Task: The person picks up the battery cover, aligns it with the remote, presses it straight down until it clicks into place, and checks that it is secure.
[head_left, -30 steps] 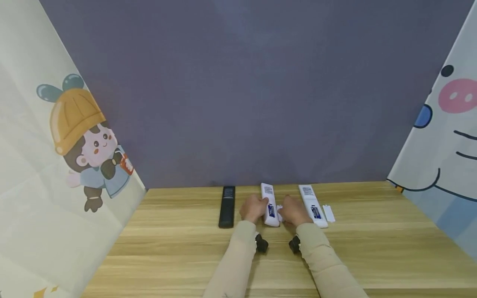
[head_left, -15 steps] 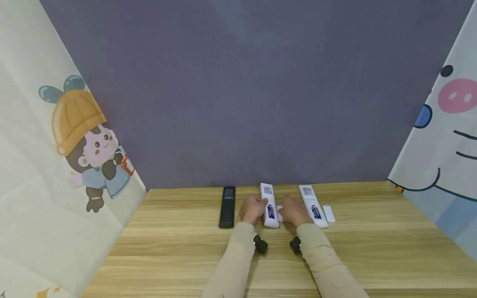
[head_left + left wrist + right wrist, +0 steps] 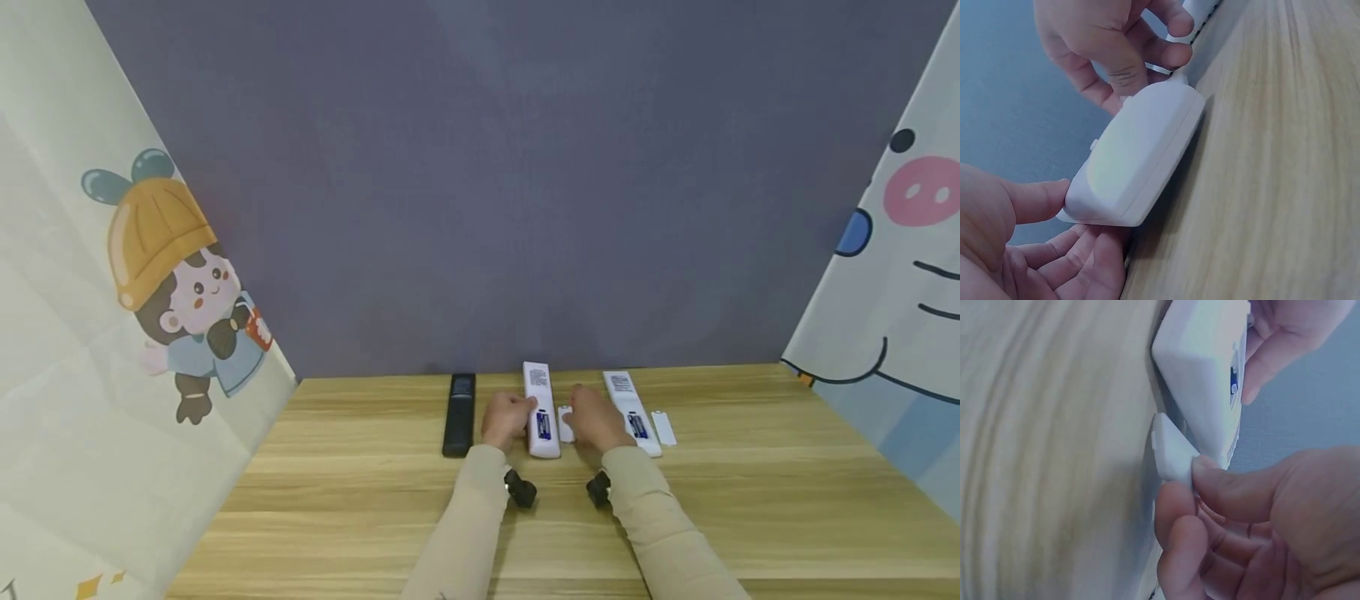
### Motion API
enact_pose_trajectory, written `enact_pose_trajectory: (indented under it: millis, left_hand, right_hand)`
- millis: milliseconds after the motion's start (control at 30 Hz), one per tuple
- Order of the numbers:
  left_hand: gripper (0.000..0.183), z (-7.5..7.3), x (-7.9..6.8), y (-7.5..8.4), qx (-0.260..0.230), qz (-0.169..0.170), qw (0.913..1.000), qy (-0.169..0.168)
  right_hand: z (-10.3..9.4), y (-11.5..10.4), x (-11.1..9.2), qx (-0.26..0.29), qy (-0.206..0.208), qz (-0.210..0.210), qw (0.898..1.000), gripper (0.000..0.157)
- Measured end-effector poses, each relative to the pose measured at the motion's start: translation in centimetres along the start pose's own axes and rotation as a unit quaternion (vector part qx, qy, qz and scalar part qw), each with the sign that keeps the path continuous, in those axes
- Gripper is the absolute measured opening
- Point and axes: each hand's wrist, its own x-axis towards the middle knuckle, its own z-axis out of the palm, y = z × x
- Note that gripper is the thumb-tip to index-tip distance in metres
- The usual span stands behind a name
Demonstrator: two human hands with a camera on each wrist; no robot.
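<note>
A white remote control [image 3: 537, 382] lies back up in the middle of the table, its battery compartment uncovered with dark blue batteries [image 3: 543, 426] inside. My left hand [image 3: 506, 418] grips its left side, thumb on top and fingers underneath; in the left wrist view the remote [image 3: 1135, 150] is tilted off the wood. Just right of it, my right hand [image 3: 597, 419] pinches a small white battery cover [image 3: 1172, 450] between thumb and fingers. The cover is apart from the compartment, low beside the remote's edge.
A second white remote [image 3: 621, 392] with exposed batteries lies to the right, partly behind my right hand, with its loose cover [image 3: 663, 428] alongside. On the left is a black remote [image 3: 459, 417]. A grey panel [image 3: 525, 208] rises behind the wooden table [image 3: 337, 483].
The middle remote has turned slightly and its far end has shifted away from me. The cover by my right hand shows a little more. Both hands keep their holds.
</note>
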Motion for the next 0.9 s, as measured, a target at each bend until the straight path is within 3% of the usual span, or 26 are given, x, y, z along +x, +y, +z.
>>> enact_pose_trajectory:
  millis: [400, 600, 900]
  left_hand:
    - [0.029, 0.0, 0.4, -0.5, -0.080, -0.007, 0.9966, -0.018]
    - [0.027, -0.1, 0.4, -0.4, -0.117, -0.002, 0.9929, -0.017]
    - [0.028, -0.3, 0.5, -0.3, -0.119, -0.007, 0.9928, -0.015]
  right_hand:
    - [-0.7, -0.1, 0.0, 0.036, 0.004, 0.011, 0.999, 0.010]
    - [-1.1, -0.3, 0.2, 0.060, 0.029, 0.004, 0.998, 0.009]
    - [-1.5, -0.4, 0.3, 0.101, 0.081, -0.027, 0.991, 0.012]
